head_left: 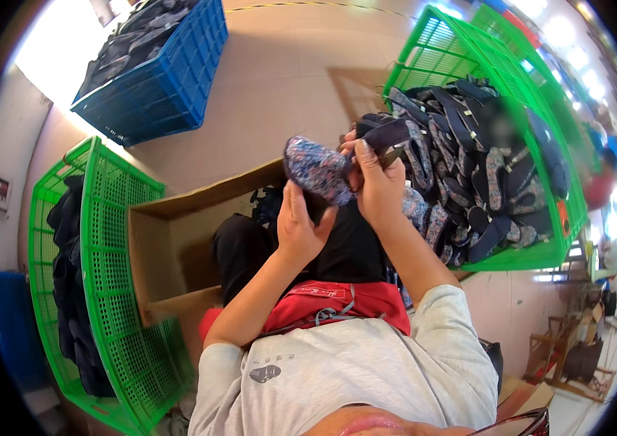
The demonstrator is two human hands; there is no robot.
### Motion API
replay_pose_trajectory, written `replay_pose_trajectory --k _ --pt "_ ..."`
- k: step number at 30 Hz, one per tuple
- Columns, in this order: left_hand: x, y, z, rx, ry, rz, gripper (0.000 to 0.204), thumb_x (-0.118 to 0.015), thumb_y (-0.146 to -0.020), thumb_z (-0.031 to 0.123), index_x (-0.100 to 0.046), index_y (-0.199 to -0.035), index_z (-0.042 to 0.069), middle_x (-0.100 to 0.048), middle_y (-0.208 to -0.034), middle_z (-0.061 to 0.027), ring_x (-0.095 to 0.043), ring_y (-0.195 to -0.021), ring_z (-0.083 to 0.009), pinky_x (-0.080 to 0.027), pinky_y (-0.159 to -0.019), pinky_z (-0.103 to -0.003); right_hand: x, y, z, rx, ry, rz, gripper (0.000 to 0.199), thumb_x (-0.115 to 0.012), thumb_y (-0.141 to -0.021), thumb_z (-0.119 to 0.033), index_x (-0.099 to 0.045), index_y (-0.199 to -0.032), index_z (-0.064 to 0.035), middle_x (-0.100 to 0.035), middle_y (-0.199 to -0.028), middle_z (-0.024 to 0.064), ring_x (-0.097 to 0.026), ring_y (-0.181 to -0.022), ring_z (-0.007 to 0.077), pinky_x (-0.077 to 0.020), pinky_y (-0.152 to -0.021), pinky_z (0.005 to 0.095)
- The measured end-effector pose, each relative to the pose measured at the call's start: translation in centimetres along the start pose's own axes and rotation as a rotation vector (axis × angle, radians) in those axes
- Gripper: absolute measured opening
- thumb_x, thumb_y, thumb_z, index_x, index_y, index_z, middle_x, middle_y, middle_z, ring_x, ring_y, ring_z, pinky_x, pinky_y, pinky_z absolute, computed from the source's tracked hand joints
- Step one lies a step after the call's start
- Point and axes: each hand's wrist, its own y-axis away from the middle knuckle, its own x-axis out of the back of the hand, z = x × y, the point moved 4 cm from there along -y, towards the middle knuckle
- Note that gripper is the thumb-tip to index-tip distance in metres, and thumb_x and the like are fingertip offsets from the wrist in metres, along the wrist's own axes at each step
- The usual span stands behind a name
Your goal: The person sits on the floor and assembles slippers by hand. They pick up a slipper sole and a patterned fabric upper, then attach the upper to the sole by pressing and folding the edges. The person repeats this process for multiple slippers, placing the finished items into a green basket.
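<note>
A cloth shoe upper [317, 168] is held up in front of me, with a multicoloured speckled lining and a dark navy band reaching off to the right. My left hand [302, 229] grips its rounded end from below, thumb apart from the fingers. My right hand [381, 185] pinches the other end by the navy band, its thumb pointing up. Part of the right fingers is hidden behind the cloth. Just right of my right hand, a green crate [562, 243] holds a heap of similar uppers [461, 167].
An open cardboard box [170, 251] stands at my left knee. Beyond it, a green crate [116, 232] contains dark cloth pieces [70, 291]. At the far left, a blue crate [196, 69] is filled with dark pieces. Wooden stools [570, 356] stand at the lower right.
</note>
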Motion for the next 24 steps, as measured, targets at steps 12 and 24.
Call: replay_pose_trajectory --k 12,24 --pt "12.5 0.6 -1.4 0.288 -0.036 -0.125 0.052 -0.056 -0.090 -0.003 -0.050 -0.140 0.007 -0.066 -0.116 -0.0177 -0.066 -0.097 -0.0305 -0.051 -0.089 -0.035 -4.7 2.6 5.1 -0.306 -0.071 -0.204 0.015 -0.064 -0.097 -0.015 -0.070 -0.100 -0.0014 -0.065 -0.086 0.0023 -0.045 -0.052 0.0042 -0.0312 -0.045 0.0196" --pt "16.3 8.8 -3.5 0.648 -0.264 -0.862 0.039 -0.063 -0.085 0.011 -0.060 -0.123 0.011 -0.067 -0.094 -0.0142 -0.064 -0.093 -0.0349 -0.050 -0.084 -0.043 -2.6 15.3 18.0 -0.863 -0.087 -0.395 0.018 -0.061 -0.100 -0.025 -0.062 -0.095 -0.0080 -0.060 -0.072 -0.0006 -0.040 -0.050 0.0033 -0.0285 -0.045 0.0188"
